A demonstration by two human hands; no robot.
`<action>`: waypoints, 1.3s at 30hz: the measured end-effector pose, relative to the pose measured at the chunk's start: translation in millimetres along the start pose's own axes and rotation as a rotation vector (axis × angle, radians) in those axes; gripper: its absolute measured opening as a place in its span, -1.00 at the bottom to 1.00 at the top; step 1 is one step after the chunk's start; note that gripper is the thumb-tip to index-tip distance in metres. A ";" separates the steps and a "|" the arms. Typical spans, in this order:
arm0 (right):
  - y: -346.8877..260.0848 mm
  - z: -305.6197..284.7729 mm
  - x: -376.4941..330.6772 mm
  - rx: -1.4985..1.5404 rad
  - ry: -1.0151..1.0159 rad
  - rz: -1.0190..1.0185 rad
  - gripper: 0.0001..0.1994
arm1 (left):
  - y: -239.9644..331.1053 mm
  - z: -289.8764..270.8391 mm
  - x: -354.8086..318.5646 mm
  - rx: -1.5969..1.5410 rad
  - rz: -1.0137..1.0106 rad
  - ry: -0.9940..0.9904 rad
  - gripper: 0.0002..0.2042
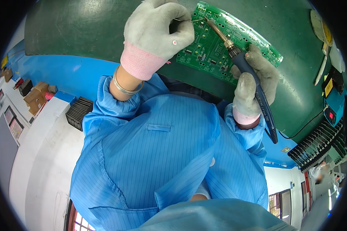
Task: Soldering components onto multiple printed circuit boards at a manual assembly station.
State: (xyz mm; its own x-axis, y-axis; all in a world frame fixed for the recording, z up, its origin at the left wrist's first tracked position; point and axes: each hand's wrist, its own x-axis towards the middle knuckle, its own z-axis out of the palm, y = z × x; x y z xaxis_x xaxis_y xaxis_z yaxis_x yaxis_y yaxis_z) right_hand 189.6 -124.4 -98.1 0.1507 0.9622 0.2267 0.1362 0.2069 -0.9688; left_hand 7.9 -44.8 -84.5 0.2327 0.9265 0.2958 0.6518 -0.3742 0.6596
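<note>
Left hand (158, 32), in a grey knit glove with pink cuff, pinches thin solder wire (192, 20), grip closed on it. Right hand (254, 82), gloved alike, is wrapped around a blue-handled soldering iron (239, 61); its metal tip meets the wire on the green circuit board (227, 42). The board lies flat on the dark green counter (77, 27). A black ribbed rack (320, 144) stands to the right.
</note>
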 end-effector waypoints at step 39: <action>12.6 -52.4 -23.7 -0.161 0.317 -0.130 -0.42 | 23.0 5.5 -16.9 -0.084 -0.262 -0.139 -0.53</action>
State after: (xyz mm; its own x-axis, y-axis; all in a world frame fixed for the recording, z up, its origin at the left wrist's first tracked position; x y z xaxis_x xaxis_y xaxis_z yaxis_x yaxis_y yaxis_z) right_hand 239.0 -153.8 -110.4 0.4143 0.8219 0.3909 0.3223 0.2692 -0.9076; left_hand 22.9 -68.8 -78.2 0.1647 0.9862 0.0144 0.6419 -0.1183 0.7576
